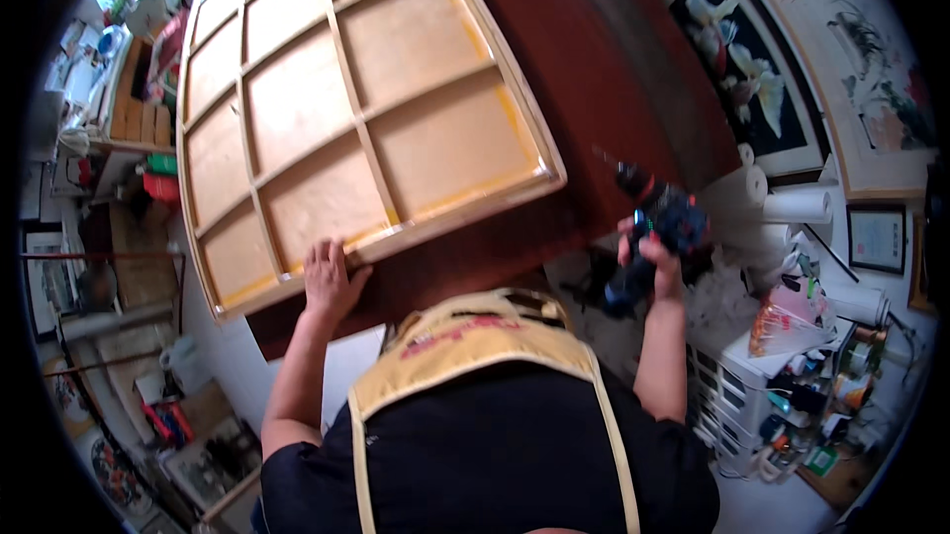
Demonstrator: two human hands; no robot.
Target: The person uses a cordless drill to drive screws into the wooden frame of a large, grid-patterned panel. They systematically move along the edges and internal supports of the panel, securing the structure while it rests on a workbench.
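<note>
A large wooden frame panel (416,138) with crossing slats and a thin plywood backing lies on a dark red-brown table (614,69). Yellowish streaks run along the inside of its edges. My left hand (332,279) rests on the panel's near edge, fingers laid over the rim and thumb apart. In my right hand (656,262) is a dark cordless drill (673,220), held off to the right of the panel's near corner. A thin bit points up and left from its chuck, apart from the wood. Motion blurs the drill a little.
Framed pictures (752,59) lean along the right side, with white paper rolls (797,205) below them. A white drawer unit (727,386) stands at the lower right, near a cluttered surface. Shelves and wooden pieces (139,118) line the left.
</note>
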